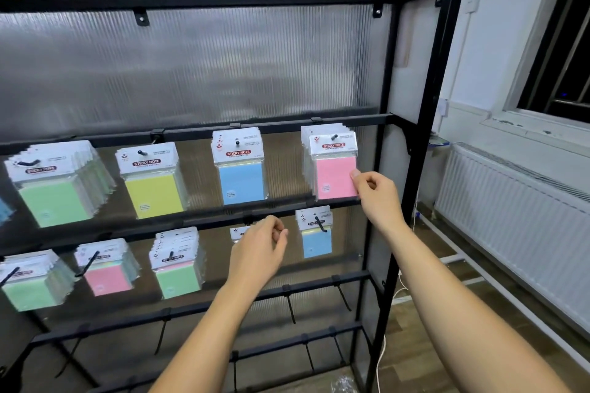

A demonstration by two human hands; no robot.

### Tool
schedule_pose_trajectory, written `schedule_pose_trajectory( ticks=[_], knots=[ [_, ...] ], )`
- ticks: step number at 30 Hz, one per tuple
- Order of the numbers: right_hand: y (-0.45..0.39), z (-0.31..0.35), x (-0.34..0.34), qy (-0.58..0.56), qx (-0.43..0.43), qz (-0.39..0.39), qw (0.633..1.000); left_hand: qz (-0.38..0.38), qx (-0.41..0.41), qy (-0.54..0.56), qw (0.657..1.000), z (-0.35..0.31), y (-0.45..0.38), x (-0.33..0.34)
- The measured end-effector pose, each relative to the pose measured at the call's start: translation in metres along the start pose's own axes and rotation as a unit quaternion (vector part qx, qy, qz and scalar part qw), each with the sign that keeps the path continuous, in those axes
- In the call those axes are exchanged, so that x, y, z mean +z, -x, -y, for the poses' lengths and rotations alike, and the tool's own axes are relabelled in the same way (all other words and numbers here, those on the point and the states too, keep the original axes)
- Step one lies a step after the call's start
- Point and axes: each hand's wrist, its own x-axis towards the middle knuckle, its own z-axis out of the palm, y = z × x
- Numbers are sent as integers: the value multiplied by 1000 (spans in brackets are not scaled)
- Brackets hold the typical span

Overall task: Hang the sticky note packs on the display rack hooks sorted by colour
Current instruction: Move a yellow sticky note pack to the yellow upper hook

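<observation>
Pink packs (335,169) hung in a thick bunch on the rightmost hook of the upper row, and my right hand (375,195) was at their lower right edge, thumb tip touching the front pack, the other fingers curled in; I could not tell whether I truly pinched it. My left hand (260,246) hovered lower, in front of a partly hidden pack (238,232) on the lower row, fingers loosely curled and holding nothing I could see. Along the upper row of the black rack (415,137), from the left, hung green packs (54,188), a yellow pack (153,185) and blue packs (239,172). The lower row held green (28,284), pink (107,271) and green (177,268) bunches, then a blue pack (316,236) under the pink ones. A white radiator (510,217) stood along the wall to the right.
</observation>
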Motion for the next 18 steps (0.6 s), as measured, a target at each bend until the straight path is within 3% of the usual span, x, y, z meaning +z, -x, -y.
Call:
schedule_pose_trajectory(
  ticks=[8,18],
  knots=[
    [53,-62,22,35,79,41,995,44,-45,-18,998,24,26,21],
    [82,-94,58,143,104,88,980,53,-122,-42,990,75,42,41]
  ],
)
